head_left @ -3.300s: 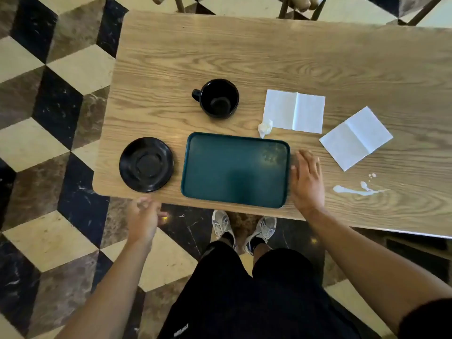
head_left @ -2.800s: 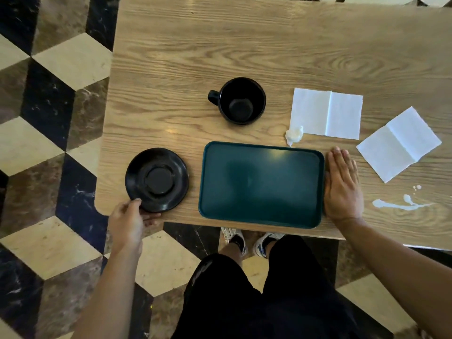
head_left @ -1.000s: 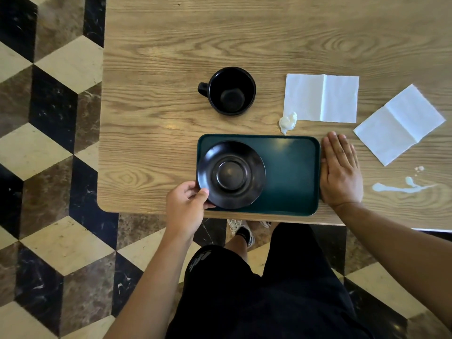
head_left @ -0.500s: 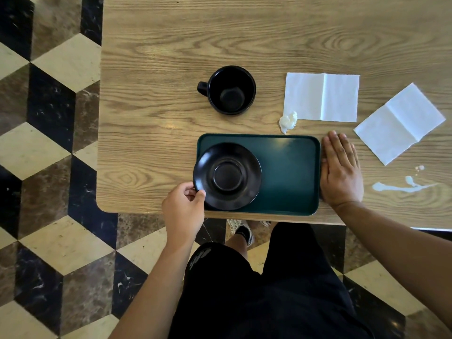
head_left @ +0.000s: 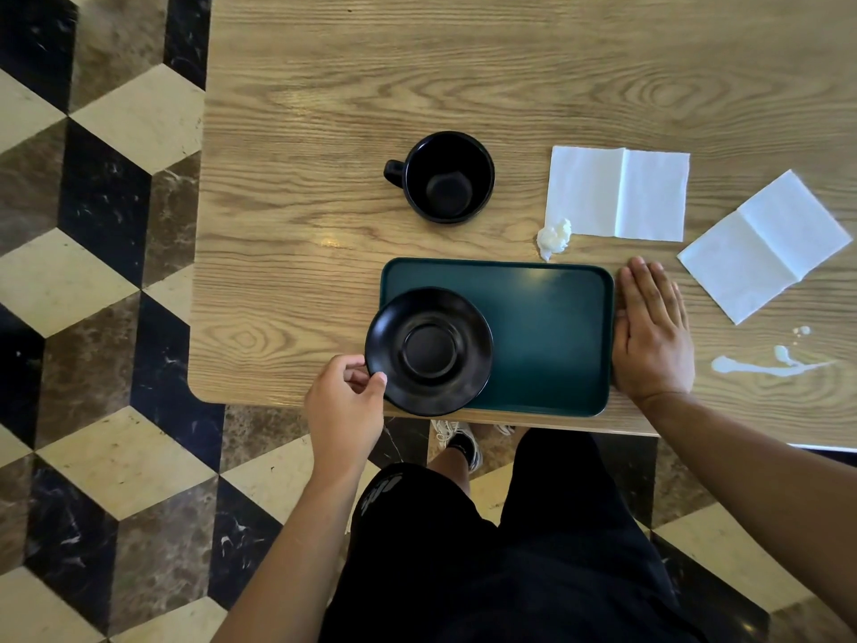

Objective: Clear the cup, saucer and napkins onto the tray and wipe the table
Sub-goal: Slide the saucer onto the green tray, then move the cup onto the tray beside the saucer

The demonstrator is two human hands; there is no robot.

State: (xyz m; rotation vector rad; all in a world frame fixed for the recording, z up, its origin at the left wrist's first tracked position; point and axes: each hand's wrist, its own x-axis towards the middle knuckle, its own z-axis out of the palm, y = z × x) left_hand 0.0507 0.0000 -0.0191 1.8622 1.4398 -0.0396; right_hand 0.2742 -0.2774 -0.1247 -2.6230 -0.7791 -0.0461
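Note:
A black saucer (head_left: 429,351) lies on the left end of the dark green tray (head_left: 552,336), overhanging its left rim. My left hand (head_left: 343,406) pinches the saucer's near-left edge between thumb and fingers. My right hand (head_left: 651,336) rests flat on the wooden table (head_left: 324,109), pressed against the tray's right rim. An empty black cup (head_left: 447,177) stands behind the tray, handle to the left. Two white napkins lie unfolded to the right: one (head_left: 617,193) behind the tray, another (head_left: 760,245) farther right. A small crumpled white wad (head_left: 553,237) sits at the first napkin's corner.
A streak of spilled white liquid (head_left: 765,364) lies on the table right of my right hand. The table's near edge runs just under the tray, with its rounded corner at the left. A chequered marble floor (head_left: 92,317) and my legs are below.
Over three seconds my left hand picked the saucer off the table's left side and carried it onto the tray. In the last half second it slid slightly left. My right hand stayed put.

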